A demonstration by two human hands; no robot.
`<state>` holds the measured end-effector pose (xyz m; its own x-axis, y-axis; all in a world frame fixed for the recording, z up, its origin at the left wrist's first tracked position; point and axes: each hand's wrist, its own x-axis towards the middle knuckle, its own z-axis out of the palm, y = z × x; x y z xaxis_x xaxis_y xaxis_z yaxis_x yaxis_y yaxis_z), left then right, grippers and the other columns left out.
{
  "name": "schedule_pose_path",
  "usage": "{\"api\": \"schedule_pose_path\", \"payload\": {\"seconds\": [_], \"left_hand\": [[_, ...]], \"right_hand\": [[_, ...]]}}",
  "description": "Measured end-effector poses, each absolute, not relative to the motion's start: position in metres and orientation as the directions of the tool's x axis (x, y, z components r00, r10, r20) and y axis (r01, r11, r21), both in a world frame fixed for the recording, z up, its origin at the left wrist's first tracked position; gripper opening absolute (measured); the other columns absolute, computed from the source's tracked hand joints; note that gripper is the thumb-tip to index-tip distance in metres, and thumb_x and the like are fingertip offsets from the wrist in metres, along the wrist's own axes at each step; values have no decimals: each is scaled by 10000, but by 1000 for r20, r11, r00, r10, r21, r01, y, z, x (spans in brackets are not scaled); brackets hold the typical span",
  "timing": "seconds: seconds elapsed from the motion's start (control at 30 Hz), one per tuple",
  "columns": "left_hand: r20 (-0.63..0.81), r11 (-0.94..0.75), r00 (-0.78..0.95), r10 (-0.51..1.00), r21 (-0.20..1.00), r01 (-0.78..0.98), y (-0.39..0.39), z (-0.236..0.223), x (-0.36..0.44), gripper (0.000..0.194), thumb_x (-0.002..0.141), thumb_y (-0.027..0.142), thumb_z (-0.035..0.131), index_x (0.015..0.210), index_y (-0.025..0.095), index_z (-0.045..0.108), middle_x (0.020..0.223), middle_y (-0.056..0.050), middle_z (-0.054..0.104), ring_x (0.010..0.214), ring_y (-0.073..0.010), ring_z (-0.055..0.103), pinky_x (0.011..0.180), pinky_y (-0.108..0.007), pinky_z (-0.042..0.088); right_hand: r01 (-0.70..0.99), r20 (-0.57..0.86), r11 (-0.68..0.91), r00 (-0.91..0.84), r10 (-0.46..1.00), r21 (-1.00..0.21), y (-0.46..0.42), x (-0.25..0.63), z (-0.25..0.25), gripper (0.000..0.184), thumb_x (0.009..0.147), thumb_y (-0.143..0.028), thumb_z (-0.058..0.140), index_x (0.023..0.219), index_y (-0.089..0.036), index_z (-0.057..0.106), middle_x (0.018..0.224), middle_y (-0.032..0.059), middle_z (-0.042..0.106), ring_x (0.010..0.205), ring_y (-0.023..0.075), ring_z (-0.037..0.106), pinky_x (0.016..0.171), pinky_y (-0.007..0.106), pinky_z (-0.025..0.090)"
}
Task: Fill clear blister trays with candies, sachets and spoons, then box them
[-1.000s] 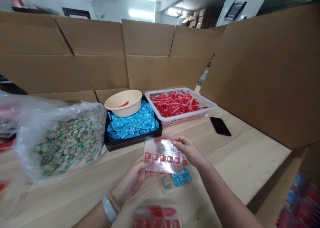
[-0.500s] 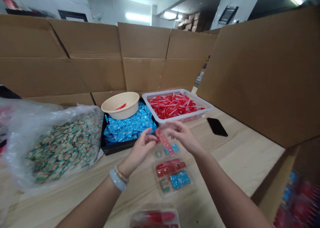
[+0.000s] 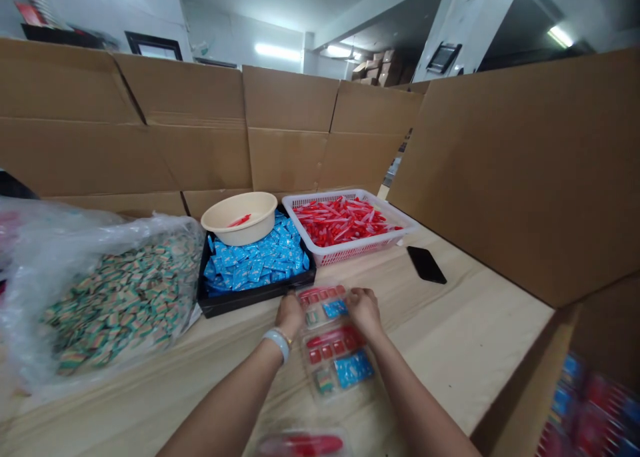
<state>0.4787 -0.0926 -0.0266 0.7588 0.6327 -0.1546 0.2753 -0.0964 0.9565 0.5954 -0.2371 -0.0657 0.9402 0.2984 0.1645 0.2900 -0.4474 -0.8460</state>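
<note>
Clear plastic tray [image 3: 327,321] with red and blue packets [image 3: 335,308] sits under curled fingers [image 3: 363,302].

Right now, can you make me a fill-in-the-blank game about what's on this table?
The cream bowl sits at the back of the black tray, on top of the ____ packets.
The white plastic basket is full of ____ pieces.
The left hand and right hand rest at the edges of a ____ plastic tray.
A pale band circles the ____ wrist.

Missing words: blue; red; clear; left.
</note>
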Motion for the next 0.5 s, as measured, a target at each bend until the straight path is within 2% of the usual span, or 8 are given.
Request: {"api": "schedule_pose_path", "payload": {"seconds": [0.1,0.17,0.33,0.43,0.5], "left_hand": [[-174,-109,702,691,935,338,-95,-30,482,159,643,110,594,800,94,604,781,-127,645,839,-243,586,689,-271,432],[-182,-105,683,707,929,356,-100,-32,486,130,640,121,603,768,98,613,778,-128,651,826,-247,593,691,-276,439],[-154,-85,672,725,948,308,-112,-27,489,240,635,132,627,871,113,593,795,-91,652,771,-195,609,646,-243,460],[-129,-69,672,729,963,260,-118,-24,471,375,623,154,646,983,121,548,803,-66,641,732,-160,609,604,-219,466],[-133,-58,698,704,968,243,-123,-27,451,392,606,170,660,979,124,552,763,-48,636,682,-148,604,570,-214,466]], "right_hand": [[261,74,-492,927,367,-831,-226,611,-66,84,596,-226,585,625,-154,555,741,83,573,717,196,541,661,279,390],[222,13,-503,922,386,-835,-219,618,-66,101,617,-244,577,606,-157,527,652,59,566,652,172,533,602,254,385],[154,-26,-423,920,390,-893,-225,619,-42,275,727,-371,445,900,-160,478,690,18,555,602,126,515,519,210,383],[141,-20,-351,909,417,-926,-251,605,-20,452,696,-435,474,1049,-157,425,740,14,551,602,118,524,497,199,380],[126,-51,-313,864,501,-941,-272,590,-15,477,660,-455,511,1021,-146,481,706,11,554,569,119,515,477,204,364]]}}
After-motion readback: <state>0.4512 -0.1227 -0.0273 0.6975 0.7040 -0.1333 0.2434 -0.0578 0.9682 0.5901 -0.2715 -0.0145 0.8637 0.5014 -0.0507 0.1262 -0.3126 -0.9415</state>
